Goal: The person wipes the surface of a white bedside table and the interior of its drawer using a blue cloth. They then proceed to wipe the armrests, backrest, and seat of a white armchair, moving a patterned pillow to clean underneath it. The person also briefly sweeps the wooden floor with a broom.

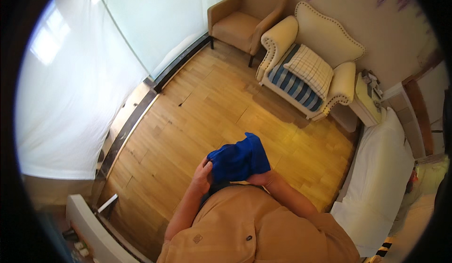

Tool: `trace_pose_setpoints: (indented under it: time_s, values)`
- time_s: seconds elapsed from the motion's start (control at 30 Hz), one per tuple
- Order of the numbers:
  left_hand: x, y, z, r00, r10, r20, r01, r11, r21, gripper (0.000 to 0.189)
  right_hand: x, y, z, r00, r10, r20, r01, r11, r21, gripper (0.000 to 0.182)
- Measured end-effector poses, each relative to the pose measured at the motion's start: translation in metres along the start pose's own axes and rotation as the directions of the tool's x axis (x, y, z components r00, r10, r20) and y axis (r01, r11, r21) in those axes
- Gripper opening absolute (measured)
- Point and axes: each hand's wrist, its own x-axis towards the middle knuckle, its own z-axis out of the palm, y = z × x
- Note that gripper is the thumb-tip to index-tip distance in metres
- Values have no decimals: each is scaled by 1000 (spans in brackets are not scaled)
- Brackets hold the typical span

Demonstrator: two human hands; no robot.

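Note:
A blue cloth [237,159] is held up in front of my waist, its upper right corner folded over. My left hand [204,174] grips the cloth's left edge, with the thumb on top. At the cloth's lower right, my right hand [260,178] is partly covered by the fabric; its fingers are hidden beneath it. Below both hands is the tan buttoned shirt [247,224] that I wear.
A brown armchair [238,24] and a cream studded armchair [326,37] with a checked pillow [310,69] stand ahead. White side table [367,104] and white-covered bed [374,182] are right. White curtains [77,86] hang left; a white panel [95,227] stands lower left.

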Motion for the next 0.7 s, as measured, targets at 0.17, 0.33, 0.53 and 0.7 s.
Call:
trace_pose_setpoints:
  time_s: [0.17,0.33,0.53,0.7]
  values:
    - [112,85,20,986,-167,22,156,956,247,48,69,-73,13,964,-151,-221,157,987,13,52]
    - [203,131,41,983,-170,-64,181,947,265,27,125,-132,-43,939,-253,-233,293,943,156,62]
    - [314,170,49,949,-282,-140,304,937,170,20,216,-210,-105,979,-41,-199,49,998,39,62]
    - [406,221,73,943,-277,-183,324,890,322,28,314,-302,-98,963,-37,-268,-19,979,-202,46]
